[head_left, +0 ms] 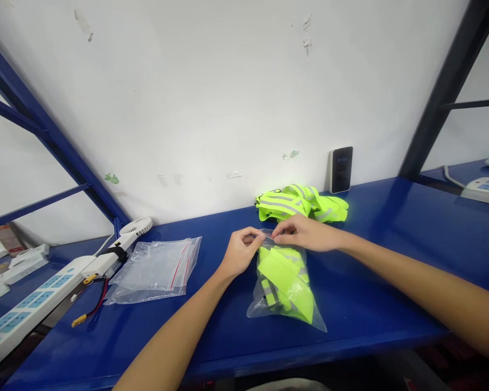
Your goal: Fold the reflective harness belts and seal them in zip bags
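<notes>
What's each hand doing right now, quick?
Left hand: closed, pinching the top edge of the clear bag that holds a folded yellow vest.
Right hand: closed, pinching that same edge.

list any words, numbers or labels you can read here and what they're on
None can be read.
Dark device leaning on the wall: faint bluish characters, too blurred.
Power strip: markings too small.
Bagged vest at the left hand and right hand: no print visible.
</notes>
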The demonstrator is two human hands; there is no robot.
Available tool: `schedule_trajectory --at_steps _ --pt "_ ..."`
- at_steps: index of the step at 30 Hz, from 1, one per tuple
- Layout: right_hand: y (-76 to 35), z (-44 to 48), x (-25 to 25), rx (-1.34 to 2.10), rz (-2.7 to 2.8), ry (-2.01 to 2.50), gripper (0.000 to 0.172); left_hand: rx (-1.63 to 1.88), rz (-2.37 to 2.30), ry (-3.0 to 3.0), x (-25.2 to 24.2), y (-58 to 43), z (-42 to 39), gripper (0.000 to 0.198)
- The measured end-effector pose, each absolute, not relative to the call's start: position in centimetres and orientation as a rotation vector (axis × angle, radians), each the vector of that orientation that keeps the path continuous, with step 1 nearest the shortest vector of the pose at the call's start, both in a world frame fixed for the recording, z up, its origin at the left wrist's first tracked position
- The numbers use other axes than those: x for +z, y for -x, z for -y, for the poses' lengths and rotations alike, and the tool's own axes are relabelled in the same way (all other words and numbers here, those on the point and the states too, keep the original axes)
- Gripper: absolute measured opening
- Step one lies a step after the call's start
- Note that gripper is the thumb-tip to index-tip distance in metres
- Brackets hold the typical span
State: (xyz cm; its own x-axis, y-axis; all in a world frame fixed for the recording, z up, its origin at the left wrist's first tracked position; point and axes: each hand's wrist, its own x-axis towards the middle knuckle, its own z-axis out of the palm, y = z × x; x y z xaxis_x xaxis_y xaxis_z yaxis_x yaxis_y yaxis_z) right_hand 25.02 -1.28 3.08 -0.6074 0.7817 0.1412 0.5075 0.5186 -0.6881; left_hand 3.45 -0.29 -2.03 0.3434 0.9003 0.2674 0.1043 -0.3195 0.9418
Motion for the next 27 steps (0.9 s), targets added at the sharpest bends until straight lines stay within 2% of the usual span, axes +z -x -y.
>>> schedule_trajectory --at_steps 2,6,11,15,18,21,27 --pt "-24.7 1.2 2.7 0.734 2.300 1.018 0.027 1.090 -0.910 -1.699 -1.9 -3.4 0.4 0.028" --pt "-24.2 1.4 2.0 0.519 2.147 0.978 0.017 1.042 -0.969 -1.959 -1.0 -3.0 0.7 0.049" --pt "-24.0 1.6 1.1 0.459 2.177 0.916 0.015 0.818 -1.003 -2.423 -0.2 -2.2 0.6 0.025" --pt "-23.9 1.4 0.6 0.331 2.203 0.885 0.013 0.900 -0.974 -2.462 -0.4 -2.0 0.3 0.017" --pt "-23.8 1.4 0.7 0.420 2.227 0.906 0.011 0.951 -0.989 -2.436 -0.4 -2.0 0.4 0.008" --pt "-23.6 1.6 0.9 0.528 2.240 0.937 0.010 0.905 -1.049 -2.426 -0.3 -2.0 0.6 0.008" --pt "-23.6 1.6 0.8 0.514 2.201 1.069 0.012 0.922 -1.055 -2.381 -0.6 -2.5 0.9 0.008"
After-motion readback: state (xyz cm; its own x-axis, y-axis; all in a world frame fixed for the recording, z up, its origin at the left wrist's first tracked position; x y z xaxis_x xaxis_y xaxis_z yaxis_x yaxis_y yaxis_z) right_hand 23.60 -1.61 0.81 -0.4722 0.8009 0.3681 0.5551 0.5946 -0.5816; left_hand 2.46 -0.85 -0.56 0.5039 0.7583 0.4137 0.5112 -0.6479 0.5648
